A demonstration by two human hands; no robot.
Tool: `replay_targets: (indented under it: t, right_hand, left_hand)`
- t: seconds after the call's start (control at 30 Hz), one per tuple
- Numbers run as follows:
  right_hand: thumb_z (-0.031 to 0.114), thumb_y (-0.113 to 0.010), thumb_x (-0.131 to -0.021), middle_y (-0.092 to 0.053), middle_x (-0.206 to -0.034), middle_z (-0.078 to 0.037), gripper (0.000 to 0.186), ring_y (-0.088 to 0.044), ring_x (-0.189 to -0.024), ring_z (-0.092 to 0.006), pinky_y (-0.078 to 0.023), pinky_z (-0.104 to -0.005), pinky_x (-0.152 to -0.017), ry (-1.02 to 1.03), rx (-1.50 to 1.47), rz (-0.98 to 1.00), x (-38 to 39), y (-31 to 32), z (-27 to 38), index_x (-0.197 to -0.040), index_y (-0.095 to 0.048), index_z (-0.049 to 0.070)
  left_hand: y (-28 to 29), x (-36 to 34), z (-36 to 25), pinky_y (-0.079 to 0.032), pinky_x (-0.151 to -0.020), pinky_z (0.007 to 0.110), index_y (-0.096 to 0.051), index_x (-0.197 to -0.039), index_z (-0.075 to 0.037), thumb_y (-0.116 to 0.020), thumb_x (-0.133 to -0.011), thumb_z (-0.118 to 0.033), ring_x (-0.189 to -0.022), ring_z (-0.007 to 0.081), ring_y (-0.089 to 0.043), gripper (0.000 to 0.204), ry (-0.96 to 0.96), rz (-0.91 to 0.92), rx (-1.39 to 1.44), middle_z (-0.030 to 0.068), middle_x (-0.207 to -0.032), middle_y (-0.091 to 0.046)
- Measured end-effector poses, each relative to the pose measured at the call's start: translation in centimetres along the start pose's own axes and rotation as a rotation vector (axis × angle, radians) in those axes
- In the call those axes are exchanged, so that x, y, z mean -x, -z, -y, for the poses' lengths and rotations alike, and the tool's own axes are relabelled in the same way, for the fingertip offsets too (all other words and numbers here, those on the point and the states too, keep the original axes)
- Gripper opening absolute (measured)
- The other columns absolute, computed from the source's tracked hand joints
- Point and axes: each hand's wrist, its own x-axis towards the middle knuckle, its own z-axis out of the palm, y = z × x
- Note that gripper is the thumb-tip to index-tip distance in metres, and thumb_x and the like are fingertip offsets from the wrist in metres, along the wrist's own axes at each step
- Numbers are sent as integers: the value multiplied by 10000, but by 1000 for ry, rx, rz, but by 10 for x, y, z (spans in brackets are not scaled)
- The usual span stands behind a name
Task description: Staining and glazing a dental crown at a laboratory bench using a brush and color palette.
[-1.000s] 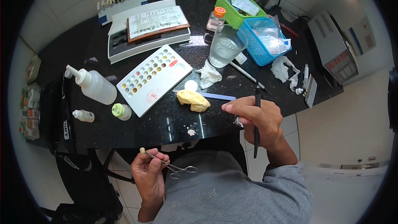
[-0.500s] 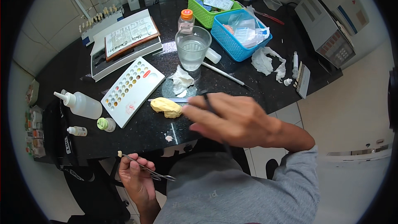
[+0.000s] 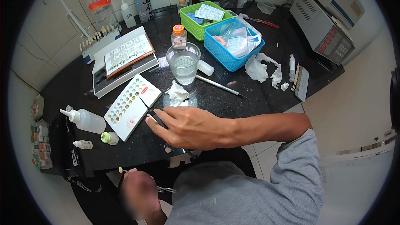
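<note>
Below the counter's front edge, my left hand (image 3: 139,193) is closed around metal locking forceps (image 3: 166,189); part of the hand is blurred. At the forceps' tip sits a small cream-coloured dental crown (image 3: 121,169). My right hand (image 3: 189,129) reaches across the counter, gripping a thin dark-handled brush (image 3: 149,107). The brush's fine tip points at the white palette (image 3: 137,110), over or touching its surface near the rows of small coloured wells. The yellow sponge is almost wholly hidden behind the right hand. Crumpled white tissue (image 3: 177,93) lies just beyond this hand.
A glass of water (image 3: 183,64) stands behind the tissue, near blue (image 3: 233,58) and green (image 3: 196,27) baskets. A squeeze bottle (image 3: 89,121) and small bottles flank the palette. An instrument (image 3: 223,86) lies rightward. A grey machine (image 3: 323,29) occupies the far right.
My right hand has moved left from beside the yellow sponge, covering it, and the brush tip is now at the palette. My left hand still holds the forceps, turned with its back up.
</note>
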Motion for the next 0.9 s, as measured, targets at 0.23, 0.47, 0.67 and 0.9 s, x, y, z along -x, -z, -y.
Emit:
replay_targets:
  t: [0.23, 0.47, 0.67, 0.9]
  right_hand:
    - [92, -679, -718, -627, -822, -111, 387, -610, -636, -182, -519, -270, -536, -206, 68, -441, 31, 88, -39, -1092, -617, 15]
    - [118, -666, -771, -676, -849, -128, 359, -628, -717, -145, -498, -269, -691, -801, 6, -168, 64, 114, -133, -1114, -635, 16]
    - [108, -657, -765, -677, -831, -168, 285, -666, -750, -223, -509, -314, -703, -864, 2, 69, 57, 83, -143, -1021, -653, -17]
    - [281, -598, -886, -655, -771, -175, 300, -650, -682, -282, -497, -330, -636, -733, 149, -163, 48, 102, -124, -963, -647, -5]
  left_hand:
    - [0, -4, -3, -527, -597, 225, -542, -1087, -38, -567, -925, -145, -697, 138, -624, 196, 9, 76, -78, 48, -837, -633]
    - [-15, -12, 0, -569, -640, 316, -572, -1007, 15, -631, -878, -120, -703, 202, -659, 196, 42, 113, -69, 121, -822, -654]
    - [-13, -5, 2, -573, -682, 335, -578, -991, 21, -626, -882, -121, -730, 210, -666, 186, 74, 63, -79, 132, -836, -656]
    - [-1, -10, -7, -567, -689, 316, -580, -1005, 18, -606, -897, -127, -740, 194, -667, 183, 59, 45, -54, 122, -844, -658]
